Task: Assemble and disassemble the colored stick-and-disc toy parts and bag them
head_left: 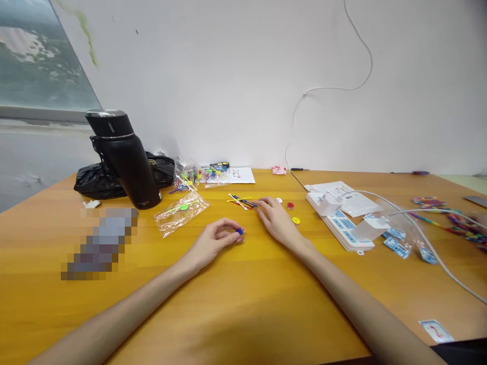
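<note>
My left hand (218,239) is closed, with a small blue plastic piece (239,231) pinched between thumb and fingertips just above the table. Its exact shape is partly covered by the fingers. Further forward, my right hand (279,223) is stretched out with fingers apart, the fingertips at the right end of a small pile of thin plastic sticks (240,202) in white, yellow, red and blue. Beside that hand lie a red disc (290,206), a yellow disc (296,221) and a white disc (279,200), the last partly behind the fingers.
On the left stand a black bottle (131,162) and a blurred flat object (101,243). A clear bag (180,213) holds a green piece. Further back are bagged plastic parts (188,177) and paper (241,175). A power strip (344,230) with chargers and cables lies right.
</note>
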`<state>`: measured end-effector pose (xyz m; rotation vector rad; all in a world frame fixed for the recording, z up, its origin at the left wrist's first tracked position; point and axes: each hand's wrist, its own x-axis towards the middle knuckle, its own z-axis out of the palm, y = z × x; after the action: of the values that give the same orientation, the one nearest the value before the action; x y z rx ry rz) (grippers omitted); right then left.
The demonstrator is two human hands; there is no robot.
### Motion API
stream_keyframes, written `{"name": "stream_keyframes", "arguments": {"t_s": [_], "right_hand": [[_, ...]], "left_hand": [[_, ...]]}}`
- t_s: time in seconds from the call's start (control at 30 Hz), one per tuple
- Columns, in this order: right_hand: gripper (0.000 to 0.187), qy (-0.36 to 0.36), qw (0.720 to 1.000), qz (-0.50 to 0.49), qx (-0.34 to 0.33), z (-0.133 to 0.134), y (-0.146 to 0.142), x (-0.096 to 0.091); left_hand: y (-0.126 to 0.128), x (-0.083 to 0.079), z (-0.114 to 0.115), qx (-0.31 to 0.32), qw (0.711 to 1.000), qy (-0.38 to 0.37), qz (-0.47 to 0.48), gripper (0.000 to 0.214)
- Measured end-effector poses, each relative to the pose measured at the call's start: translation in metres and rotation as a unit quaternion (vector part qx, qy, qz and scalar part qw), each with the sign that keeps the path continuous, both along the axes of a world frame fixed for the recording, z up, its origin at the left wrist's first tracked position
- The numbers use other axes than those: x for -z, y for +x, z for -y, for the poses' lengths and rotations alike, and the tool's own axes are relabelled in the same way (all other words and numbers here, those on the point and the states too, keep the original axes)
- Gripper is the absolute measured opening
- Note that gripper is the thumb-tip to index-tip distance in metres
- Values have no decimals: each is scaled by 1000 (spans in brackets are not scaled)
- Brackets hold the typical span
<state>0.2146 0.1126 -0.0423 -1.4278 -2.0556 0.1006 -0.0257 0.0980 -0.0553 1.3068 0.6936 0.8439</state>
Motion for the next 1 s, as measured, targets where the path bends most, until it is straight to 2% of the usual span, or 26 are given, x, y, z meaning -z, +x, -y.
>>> {"name": "stream_keyframes", "arguments": {"t_s": [0.1,0.2,0.37,0.67,1.0], "right_hand": [[33,21,991,131,21,-7,7,6],[24,20,984,173,29,-8,6,6],[11,11,987,149,61,-5,10,3],[12,1,983,159,97,-2,12,1],[11,26,986,137,89,-9,-1,7]], "left_hand": [[0,-1,2,9,1000,-2,-5,36],[0,-3,3,4,1000,-6,-3,36],[0,-4,3,11,1000,7,-14,36],[1,-5,5,8,997,34,-62,33],[2,-2,3,11,997,49,-60,32]]}}
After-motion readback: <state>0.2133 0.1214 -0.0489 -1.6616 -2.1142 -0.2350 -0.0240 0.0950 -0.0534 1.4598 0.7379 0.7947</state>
